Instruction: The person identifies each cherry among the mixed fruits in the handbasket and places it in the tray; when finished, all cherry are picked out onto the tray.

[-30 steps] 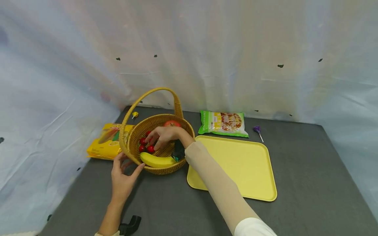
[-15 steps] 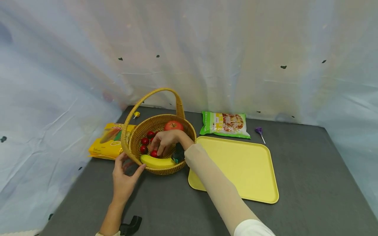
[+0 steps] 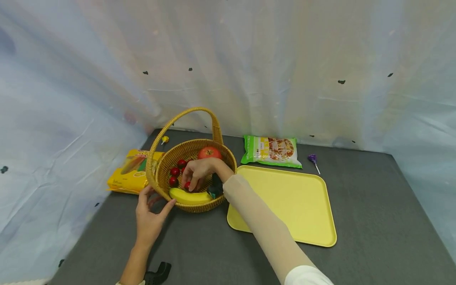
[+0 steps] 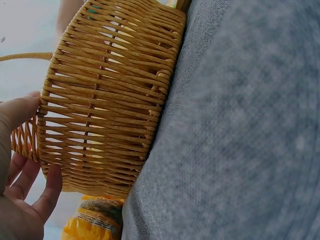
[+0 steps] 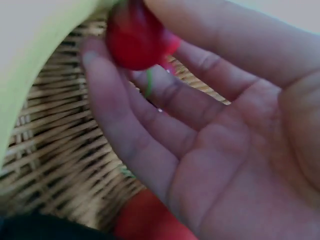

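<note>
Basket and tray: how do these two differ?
The basket is woven, with a tall arched handle; the tray looks smooth, with no handle showing.
The basket is roundish and deep, while the tray is shallow and rectangular with rounded corners.
The left hand grips the basket's rim; over the tray, only a sleeve crosses.
Both are yellowish and stand on the dark table.
</note>
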